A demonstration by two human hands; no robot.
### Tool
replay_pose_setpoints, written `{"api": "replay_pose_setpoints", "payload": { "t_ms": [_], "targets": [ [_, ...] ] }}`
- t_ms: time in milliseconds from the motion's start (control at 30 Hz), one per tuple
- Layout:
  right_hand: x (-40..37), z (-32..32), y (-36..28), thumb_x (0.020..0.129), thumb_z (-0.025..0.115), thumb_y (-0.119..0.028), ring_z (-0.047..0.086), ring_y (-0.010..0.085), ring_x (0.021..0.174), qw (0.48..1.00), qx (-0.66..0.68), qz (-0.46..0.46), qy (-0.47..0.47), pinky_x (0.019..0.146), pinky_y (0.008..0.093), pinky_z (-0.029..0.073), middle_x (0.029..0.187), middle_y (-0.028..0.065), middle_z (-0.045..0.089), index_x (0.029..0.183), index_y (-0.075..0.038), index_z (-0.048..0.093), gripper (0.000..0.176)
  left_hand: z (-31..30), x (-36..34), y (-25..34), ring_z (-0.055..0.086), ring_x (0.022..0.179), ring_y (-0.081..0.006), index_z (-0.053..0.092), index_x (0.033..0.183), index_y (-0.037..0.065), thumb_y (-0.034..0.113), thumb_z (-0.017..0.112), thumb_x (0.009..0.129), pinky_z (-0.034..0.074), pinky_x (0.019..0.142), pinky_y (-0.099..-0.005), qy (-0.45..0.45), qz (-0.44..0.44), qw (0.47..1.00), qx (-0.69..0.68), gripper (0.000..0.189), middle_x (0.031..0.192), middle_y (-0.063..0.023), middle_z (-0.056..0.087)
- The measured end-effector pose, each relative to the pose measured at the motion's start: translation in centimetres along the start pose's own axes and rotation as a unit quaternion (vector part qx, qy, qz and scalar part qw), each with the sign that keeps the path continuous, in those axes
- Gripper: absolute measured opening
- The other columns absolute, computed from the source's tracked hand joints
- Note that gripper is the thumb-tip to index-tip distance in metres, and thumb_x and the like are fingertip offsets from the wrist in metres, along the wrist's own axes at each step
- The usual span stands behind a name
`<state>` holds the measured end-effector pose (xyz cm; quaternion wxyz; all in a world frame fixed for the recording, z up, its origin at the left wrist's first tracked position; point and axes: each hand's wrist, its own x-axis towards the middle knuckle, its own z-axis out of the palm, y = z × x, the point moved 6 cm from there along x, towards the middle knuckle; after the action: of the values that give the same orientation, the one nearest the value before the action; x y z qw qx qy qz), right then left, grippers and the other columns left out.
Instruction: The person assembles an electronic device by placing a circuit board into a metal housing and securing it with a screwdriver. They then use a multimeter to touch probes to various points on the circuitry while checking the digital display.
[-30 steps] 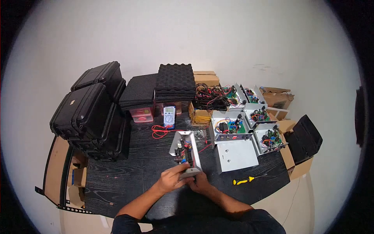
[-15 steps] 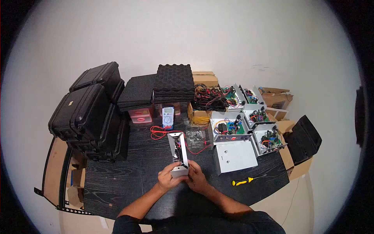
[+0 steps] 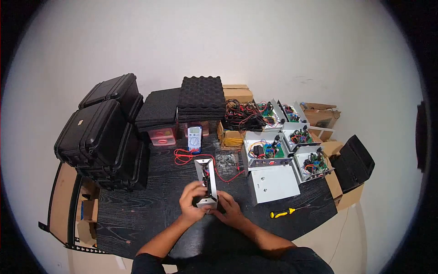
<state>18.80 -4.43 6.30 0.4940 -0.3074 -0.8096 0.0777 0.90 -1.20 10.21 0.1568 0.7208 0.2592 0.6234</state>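
Observation:
A white metal electronics enclosure (image 3: 212, 179) stands on its narrow side in front of me, its open side showing wires and dark parts. My left hand (image 3: 192, 204) is closed at its near left corner, with bent fingers over the opening and the thumb low on the near end. The fingertips are partly hidden. My right hand (image 3: 230, 211) grips the near right corner, fingers behind the wall. Just beyond lie a bag of small screws (image 3: 226, 162) and the red lead (image 3: 182, 157) of a blue-and-white multimeter (image 3: 194, 138).
Several open white enclosures with circuit boards (image 3: 265, 148) stand right, near a white cover (image 3: 275, 184) and a yellow-black screwdriver (image 3: 285, 213). Black hard cases (image 3: 91, 132) are stacked left. Foam sheets (image 3: 202, 93) and a box of cables (image 3: 244, 116) stand at the back.
My left hand's fingers have lifted and bent over the enclosure's opening. The enclosure has come slightly lower and nearer to me. My right hand keeps its hold.

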Motion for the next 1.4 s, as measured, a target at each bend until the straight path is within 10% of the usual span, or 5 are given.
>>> {"api": "replay_pose_setpoints", "payload": {
  "t_ms": [100, 600, 733, 933, 1400],
  "targets": [
    [0.4, -0.4, -0.2, 0.08, 0.092, -0.015, 0.06, 0.0401, 0.135, 1.0, 0.019, 0.003, 0.01, 0.107, 0.0451, 0.057, 0.15, 0.0206, 0.052, 0.153, -0.001, 0.045, 0.088, 0.3, 2.3, 1.8, 0.057, 0.136, -0.0357, 0.071, 0.127, -0.003, 0.052, 0.085, 0.088, 0.058, 0.101, -0.0411, 0.017, -0.168, 0.982, -0.081, 0.068, 0.157, -0.0234, 0.041],
    [8.4, -3.8, 1.7, 0.095, 0.073, -0.038, 0.068, 0.0404, 0.121, 0.997, 0.052, 0.054, 0.016, 0.098, 0.0447, 0.057, 0.131, 0.0234, 0.069, 0.133, 0.0, 0.065, 0.054, 0.4, 3.8, 4.5, 0.05, 0.147, -0.044, 0.073, 0.133, 0.001, 0.025, 0.058, 0.108, 0.04, 0.119, -0.0477, -0.099, -0.145, 0.984, -0.039, 0.038, 0.16, -0.032, 0.046],
    [11.6, -5.5, 8.4, 0.104, 0.061, -0.035, 0.074, 0.0434, 0.097, 0.924, 0.162, 0.295, 0.183, 0.08, 0.0484, 0.059, 0.116, 0.0265, 0.073, 0.106, 0.003, 0.074, 0.04, 0.3, 3.5, 4.3, 0.052, 0.146, -0.0436, 0.072, 0.136, 0.002, 0.02, 0.058, 0.107, 0.043, 0.117, -0.047, -0.094, -0.153, 0.983, -0.041, 0.037, 0.16, -0.0324, 0.046],
    [13.2, 0.2, 19.0, 0.095, 0.065, -0.015, 0.075, 0.0441, 0.091, 0.906, -0.257, 0.323, -0.097, 0.085, 0.051, 0.06, 0.092, 0.0302, 0.074, 0.098, 0.003, 0.077, 0.022, 0.4, 3.3, 4.2, 0.051, 0.145, -0.0449, 0.07, 0.137, 0.001, 0.02, 0.058, 0.108, 0.043, 0.116, -0.0468, -0.092, -0.154, 0.981, -0.069, 0.037, 0.16, -0.0333, 0.046],
    [12.4, 4.1, 23.9, 0.092, 0.063, -0.002, 0.076, 0.0418, 0.104, 0.876, -0.327, 0.275, -0.225, 0.089, 0.0504, 0.063, 0.108, 0.0267, 0.076, 0.104, 0.003, 0.078, 0.02, 0.5, 3.3, 4.3, 0.048, 0.148, -0.0448, 0.069, 0.137, -0.002, 0.014, 0.055, 0.108, 0.042, 0.118, -0.0456, -0.097, -0.155, 0.981, -0.07, 0.036, 0.16, -0.0336, 0.045]
  ]
}}
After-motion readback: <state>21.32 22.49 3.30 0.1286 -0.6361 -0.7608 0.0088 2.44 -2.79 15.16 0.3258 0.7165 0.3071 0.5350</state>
